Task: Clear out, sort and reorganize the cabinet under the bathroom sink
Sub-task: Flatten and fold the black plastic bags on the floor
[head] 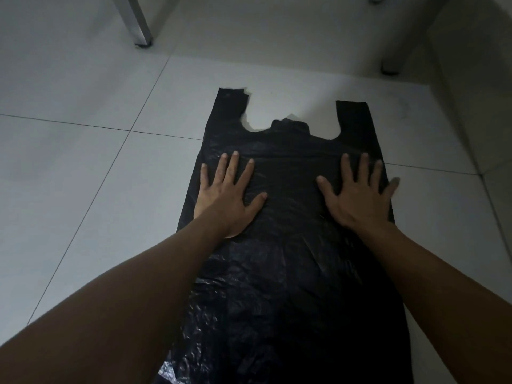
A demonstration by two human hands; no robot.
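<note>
Black plastic bag [288, 245] lies flat on floor tiles [83, 162], left hand [227, 200] and right hand [357, 198] pressing it, fingers spread

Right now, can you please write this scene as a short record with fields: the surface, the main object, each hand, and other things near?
surface: white tiled floor
main object: black plastic bag, lying flat on the floor, its two handles pointing away from the person
left hand: open, fingers spread, pressing flat on the bag near its left edge
right hand: open, fingers spread, pressing flat on the bag near its right edge
other things: two metal legs standing on the floor beyond the bag
</note>
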